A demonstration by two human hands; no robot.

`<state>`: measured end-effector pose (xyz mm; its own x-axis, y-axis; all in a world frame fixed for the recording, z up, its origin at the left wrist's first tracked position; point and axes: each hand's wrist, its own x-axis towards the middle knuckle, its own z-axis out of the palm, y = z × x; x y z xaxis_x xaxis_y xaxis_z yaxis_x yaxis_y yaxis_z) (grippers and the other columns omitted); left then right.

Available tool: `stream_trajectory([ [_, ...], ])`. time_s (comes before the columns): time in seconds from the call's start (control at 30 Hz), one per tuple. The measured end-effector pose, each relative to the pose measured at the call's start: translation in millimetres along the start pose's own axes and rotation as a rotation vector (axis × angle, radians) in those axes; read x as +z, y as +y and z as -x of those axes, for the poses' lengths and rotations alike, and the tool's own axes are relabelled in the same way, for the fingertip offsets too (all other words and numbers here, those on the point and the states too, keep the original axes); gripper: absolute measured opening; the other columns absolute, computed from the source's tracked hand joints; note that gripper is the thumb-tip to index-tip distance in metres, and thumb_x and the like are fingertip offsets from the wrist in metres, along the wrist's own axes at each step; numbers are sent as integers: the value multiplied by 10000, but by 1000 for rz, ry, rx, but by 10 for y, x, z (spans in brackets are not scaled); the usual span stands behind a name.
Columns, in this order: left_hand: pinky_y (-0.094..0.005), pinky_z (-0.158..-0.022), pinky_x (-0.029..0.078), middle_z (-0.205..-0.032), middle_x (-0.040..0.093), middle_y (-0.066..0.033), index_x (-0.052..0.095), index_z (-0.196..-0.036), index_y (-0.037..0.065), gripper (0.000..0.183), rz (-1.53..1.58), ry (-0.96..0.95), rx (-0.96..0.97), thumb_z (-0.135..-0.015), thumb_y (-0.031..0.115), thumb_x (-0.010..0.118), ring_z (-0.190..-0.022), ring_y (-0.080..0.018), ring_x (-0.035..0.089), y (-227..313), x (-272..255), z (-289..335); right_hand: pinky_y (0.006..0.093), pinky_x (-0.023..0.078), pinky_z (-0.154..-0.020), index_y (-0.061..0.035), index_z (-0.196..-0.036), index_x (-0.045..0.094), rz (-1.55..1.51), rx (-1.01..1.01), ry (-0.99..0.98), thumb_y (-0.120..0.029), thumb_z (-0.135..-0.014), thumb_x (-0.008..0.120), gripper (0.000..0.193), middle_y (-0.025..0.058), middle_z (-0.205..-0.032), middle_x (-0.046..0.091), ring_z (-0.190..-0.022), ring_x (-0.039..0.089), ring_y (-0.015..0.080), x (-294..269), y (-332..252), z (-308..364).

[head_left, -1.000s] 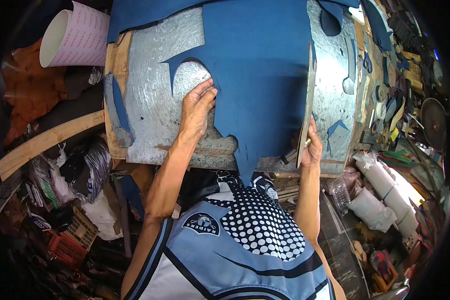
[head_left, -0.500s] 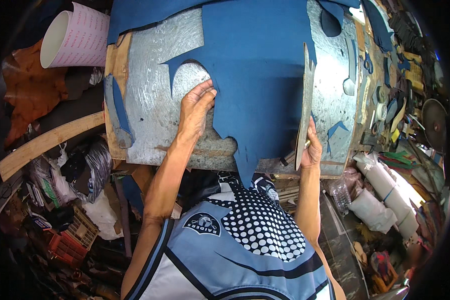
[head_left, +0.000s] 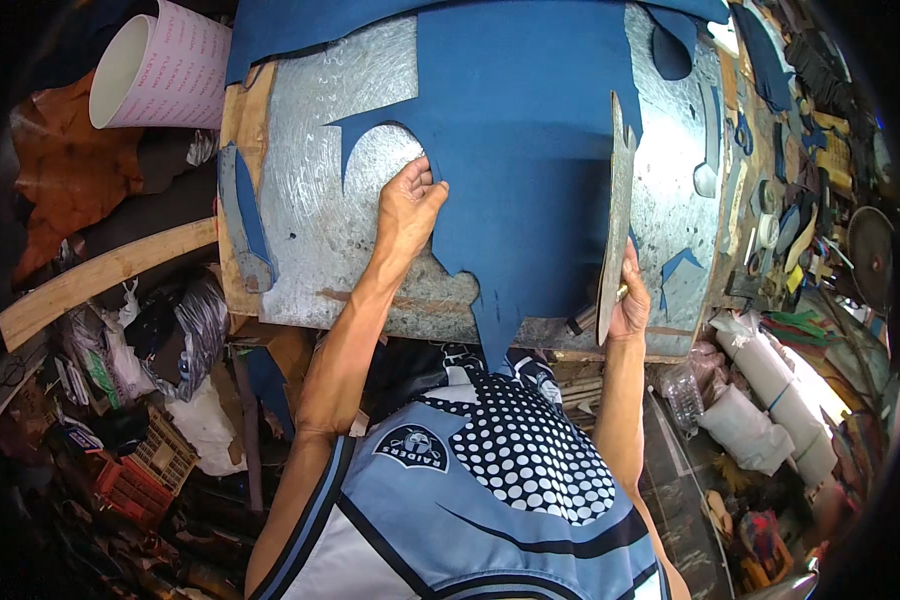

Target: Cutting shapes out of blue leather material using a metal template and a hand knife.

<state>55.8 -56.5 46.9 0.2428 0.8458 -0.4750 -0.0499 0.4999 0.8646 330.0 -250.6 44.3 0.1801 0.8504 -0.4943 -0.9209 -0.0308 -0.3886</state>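
Observation:
A blue sheet, seemingly leather (head_left: pixel 520 130), with cut-out edges lies across the scratched metal-topped table (head_left: pixel 310 180). The fingers of my left hand (head_left: pixel 410 210) are pinched at the sheet's left edge, beside a rounded cut-out. On the right, my right hand (head_left: pixel 630 300) grips a thin greyish pattern board (head_left: pixel 616 210), which stands on edge over the sheet and casts a shadow on it. A small brass-coloured bit shows between those fingers. A dark rod-like piece (head_left: pixel 582 320) sticks out left of the board; I cannot tell what it belongs to.
More blue material (head_left: pixel 370 25) covers the table's far edge. Blue offcuts (head_left: pixel 682 265) and narrow pattern pieces (head_left: pixel 707 140) lie at the right, near blue-handled scissors (head_left: pixel 743 135). A white roll (head_left: pixel 160 70) stands at far left, above a curved wooden plank (head_left: pixel 110 285).
The view has shifted slightly, moving the table a little to the right in the picture. Both hands keep nearly the same places on the sheet and the board.

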Motion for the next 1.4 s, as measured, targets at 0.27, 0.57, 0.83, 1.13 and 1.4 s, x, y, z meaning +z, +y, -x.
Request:
stream_trajectory([
  [0.27,-242,-838,522,-1079,678,-104,588,-1243,-65,313,18,7,-17,-942,22,585,-937,-118,637,-30,-69,-35,360,595,-902,-54,-1430,435,-13,-10,41,-9,-937,571,513,148,-1292,612,-1095,664,248,121,24,-1],
  [0.57,-273,-758,537,-1015,699,-93,562,-1307,-60,419,-110,154,-126,-968,179,627,-861,-124,652,15,-44,-56,382,590,-914,-63,-1452,408,-21,-27,43,-30,-951,566,526,152,-1297,605,-1082,669,246,110,18,4],
  [0.83,-316,-705,534,-895,667,-117,530,-1355,5,466,-580,140,175,-909,61,651,-800,-193,666,97,-45,166,364,590,-879,-116,-1439,434,-89,-174,142,-90,-975,578,487,93,-1289,622,-1092,658,254,-37,-54,334],
  [1.13,-532,-1113,312,-1442,487,-174,620,-1267,37,353,-1326,28,787,-951,193,605,-1410,-403,338,4,-118,-135,179,444,-542,-121,-1448,436,285,-303,275,-77,-968,595,507,69,-1361,578,-1050,638,143,-184,-460,789],
  [1.4,-564,-1179,195,-1525,390,-150,529,-1359,41,543,-1439,-289,773,-949,391,598,-1449,-394,255,-242,207,142,191,506,-508,-91,-1388,509,230,-384,422,-66,-945,619,457,94,-1269,637,-812,679,134,-295,-465,994],
])
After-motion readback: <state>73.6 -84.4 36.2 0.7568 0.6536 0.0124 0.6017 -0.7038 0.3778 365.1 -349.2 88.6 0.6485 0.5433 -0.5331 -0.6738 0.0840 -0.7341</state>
